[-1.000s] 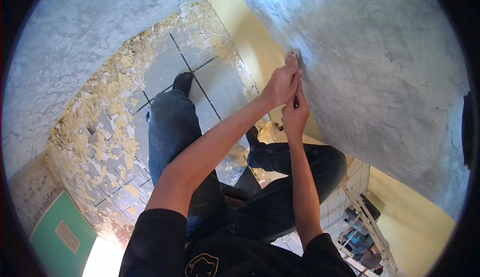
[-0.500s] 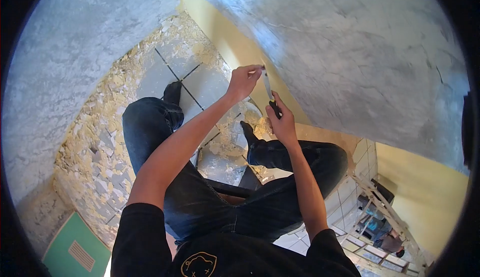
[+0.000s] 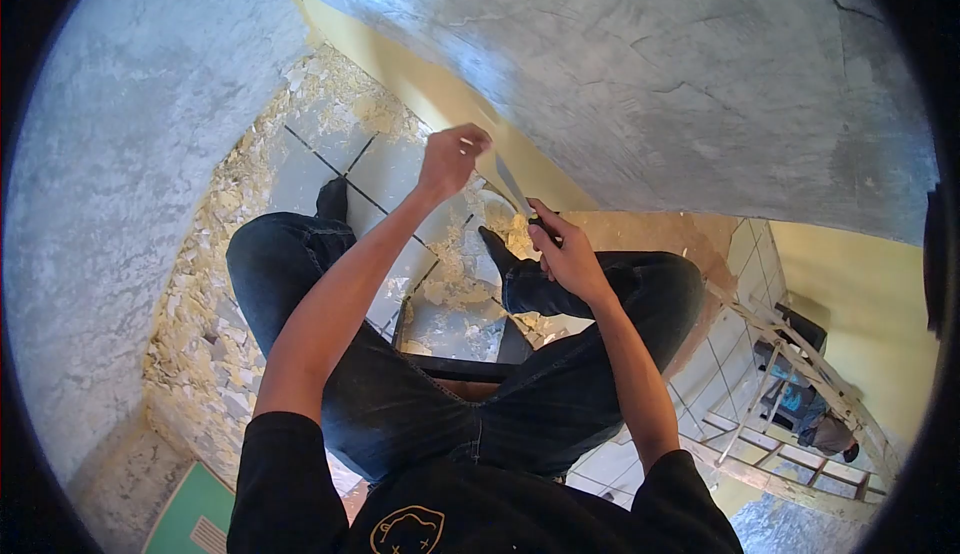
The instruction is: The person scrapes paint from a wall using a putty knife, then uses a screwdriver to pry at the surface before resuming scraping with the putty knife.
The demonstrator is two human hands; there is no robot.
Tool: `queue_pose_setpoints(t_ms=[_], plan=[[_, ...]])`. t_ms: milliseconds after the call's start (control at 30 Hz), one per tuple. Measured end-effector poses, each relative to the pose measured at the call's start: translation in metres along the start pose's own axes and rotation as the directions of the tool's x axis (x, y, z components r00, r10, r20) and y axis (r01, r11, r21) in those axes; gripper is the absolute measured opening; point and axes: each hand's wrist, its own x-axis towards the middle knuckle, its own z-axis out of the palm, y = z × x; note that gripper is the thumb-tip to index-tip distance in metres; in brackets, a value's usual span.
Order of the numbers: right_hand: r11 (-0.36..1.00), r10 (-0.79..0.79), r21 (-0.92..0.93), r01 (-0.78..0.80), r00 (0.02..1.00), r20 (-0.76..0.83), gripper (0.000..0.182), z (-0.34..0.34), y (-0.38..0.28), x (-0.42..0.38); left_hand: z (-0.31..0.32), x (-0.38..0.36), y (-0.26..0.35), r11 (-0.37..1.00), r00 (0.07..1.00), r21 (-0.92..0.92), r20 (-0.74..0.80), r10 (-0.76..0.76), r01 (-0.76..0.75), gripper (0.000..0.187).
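A putty knife (image 3: 512,184) with a long metal blade and dark handle is held in my right hand (image 3: 566,252), its blade pointing up toward the wall. My left hand (image 3: 453,161) is just left of the blade tip and apart from it. Its fingers are curled toward the thumb; I cannot make out anything between them. Close behind both hands runs a yellow painted strip (image 3: 440,79) along the low part of the wall. Above that strip the wall (image 3: 640,84) is bare grey.
Peeled paint flakes (image 3: 215,319) cover the tiled floor along the left wall. My knees and feet flank a dark low seat (image 3: 470,372). A green panel (image 3: 190,514) stands at lower left. At right are a wooden ladder (image 3: 790,474) and another person (image 3: 830,434).
My left hand has moved left, away from the blade tip it was touching. My right hand has lowered slightly with the putty knife. The view has shifted.
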Motion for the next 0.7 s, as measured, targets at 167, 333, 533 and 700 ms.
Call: queue_pose_setpoints(t_ms=[167, 333, 533, 700], plan=[[0.981, -0.120, -0.162, 0.106, 0.990, -0.076, 0.050, -0.013, 0.006, -0.008, 0.004, 0.000, 0.023, 0.989, 0.988, 0.039, -0.067, -0.137, 0.140, 0.013], [0.970, 0.039, 0.243, -0.007, 0.991, -0.128, 0.049, -0.022, 0.008, -0.027, 0.059, -0.065, 0.052, 0.990, 1.000, -0.140, -0.011, -0.029, 0.027, 0.033], [0.993, -0.100, 0.033, 0.110, 0.972, -0.212, 0.050, -0.025, 0.028, -0.021, 0.083, -0.083, 0.081, 0.990, 0.969, -0.067, 0.204, 0.137, -0.125, 0.064], [0.969, -0.039, 0.232, 0.084, 0.980, -0.193, 0.052, -0.021, 0.032, -0.019, 0.080, -0.065, 0.085, 0.919, 0.973, -0.377, 0.231, -0.022, 0.110, 0.066]])
